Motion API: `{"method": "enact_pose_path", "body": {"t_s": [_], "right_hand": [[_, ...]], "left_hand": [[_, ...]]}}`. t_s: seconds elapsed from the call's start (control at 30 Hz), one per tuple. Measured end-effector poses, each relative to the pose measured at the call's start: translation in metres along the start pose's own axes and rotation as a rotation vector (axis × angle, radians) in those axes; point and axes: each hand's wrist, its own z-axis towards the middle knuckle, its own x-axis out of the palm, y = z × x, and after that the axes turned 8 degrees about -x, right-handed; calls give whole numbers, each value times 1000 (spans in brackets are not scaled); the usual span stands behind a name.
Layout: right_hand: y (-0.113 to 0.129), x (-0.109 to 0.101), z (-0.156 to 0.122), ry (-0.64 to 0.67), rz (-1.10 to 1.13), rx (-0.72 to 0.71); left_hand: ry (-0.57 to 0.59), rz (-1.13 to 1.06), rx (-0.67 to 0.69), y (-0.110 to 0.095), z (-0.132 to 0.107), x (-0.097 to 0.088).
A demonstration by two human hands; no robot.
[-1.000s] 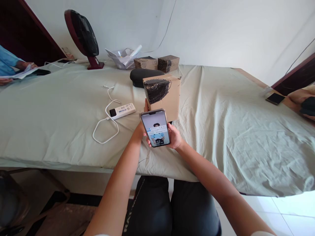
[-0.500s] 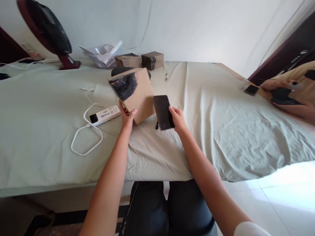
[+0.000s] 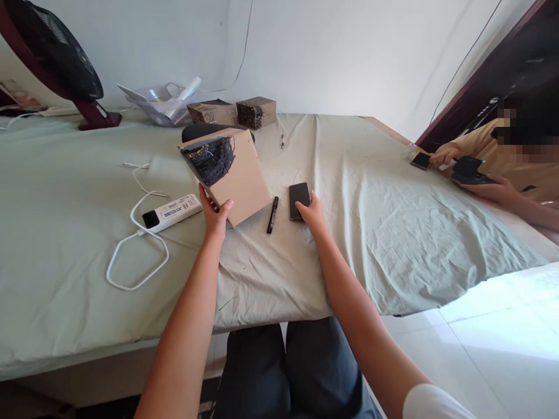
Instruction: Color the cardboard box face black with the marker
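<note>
Tablecloth (image 3: 340,157) spreads wide to the right of the cardboard box (image 3: 244,180), ending at a near edge below it. The left hand (image 3: 215,220) clasps the box's left side. Right of the box, the right hand (image 3: 313,212) has thumb upon the phone (image 3: 298,193); whether it pinches, I cannot tell. Black marker (image 3: 273,215) lies between.

Cardboard boxes (image 3: 242,180): three, by my count
Phones (image 3: 299,195) lying flat: two
Black marker (image 3: 272,215): one
Black case (image 3: 192,134): one
Labelled white block (image 3: 177,212): one
Looped white cable (image 3: 127,288): one
Fan (image 3: 55,52): one
Plastic basket (image 3: 152,109): one
Person's hands (image 3: 215,220): two
Co-worker's hands (image 3: 443,156): two
Co-worker's gadget (image 3: 470,170): probably one
</note>
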Motion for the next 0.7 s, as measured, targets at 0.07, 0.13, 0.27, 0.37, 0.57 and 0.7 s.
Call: {"method": "enact_pose_path", "body": {"t_s": [0.07,0.13,0.27,0.37,0.57,0.7], "right_hand": [[1,1,0,-32,-34,63],[4,0,-1,-23,-101,71],[15,-2,-6,31,-263,26],[28,0,-15,158,-83,-114],[54,22,-33,449,661,-246],[64,18,-35,351,758,-211]], "left_hand": [[0,13,-2,0,0,0],[6,13,14,0,0,0],[25,-22,8,0,-2,-1],[30,-59,-156,4,-6,-2],[277,58,-261,20,-19,0],[394,116,-224,18,-17,0]]}}
